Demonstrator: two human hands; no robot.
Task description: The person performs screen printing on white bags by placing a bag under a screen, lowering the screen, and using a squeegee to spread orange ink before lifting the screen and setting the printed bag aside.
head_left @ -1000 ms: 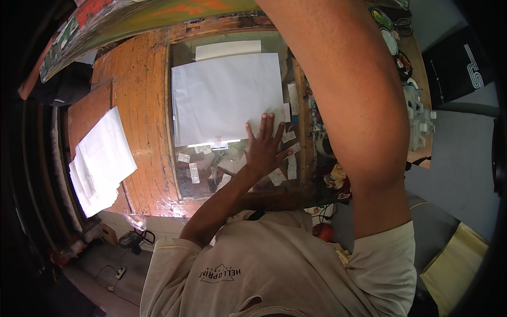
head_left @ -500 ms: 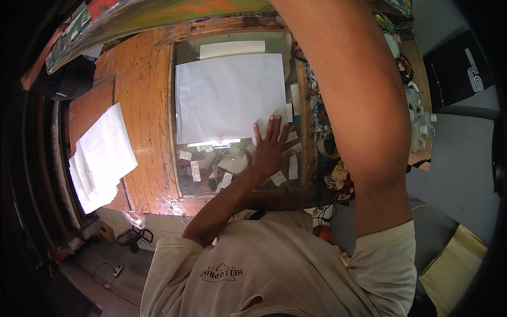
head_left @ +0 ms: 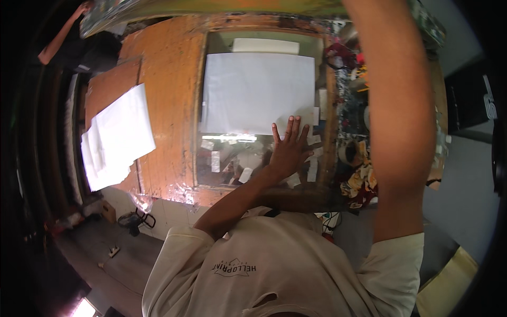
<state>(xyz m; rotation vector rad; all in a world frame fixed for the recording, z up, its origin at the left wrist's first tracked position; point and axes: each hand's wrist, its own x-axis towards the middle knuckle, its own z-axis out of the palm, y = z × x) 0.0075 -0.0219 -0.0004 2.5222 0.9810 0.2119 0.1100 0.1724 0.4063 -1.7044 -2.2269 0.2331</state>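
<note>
My left hand [head_left: 288, 152] lies flat with spread fingers. Its fingertips rest on the near right corner of a white sheet [head_left: 259, 92], and its palm is over the glass panel [head_left: 256, 161] below. A narrower white strip [head_left: 265, 46] lies along the sheet's far edge. Small pale tape pieces [head_left: 215, 161] are stuck around the glass near the sheet. My right arm [head_left: 401, 105] reaches up past the upper edge of the picture, so the right hand is out of sight. Across the top runs a raised greenish, paint-smeared frame [head_left: 227, 15].
A fanned stack of white sheets [head_left: 119, 140] sits at the left of the wooden tabletop [head_left: 169, 105]. Stained rags [head_left: 362, 179] and clutter line the right edge. At the far left another person's arm [head_left: 60, 37] shows. A small fan [head_left: 134, 222] stands on the floor.
The whole view has shifted, so table and sheet appear farther right. My right arm has swung right in the picture. My left hand stays on the sheet's corner.
</note>
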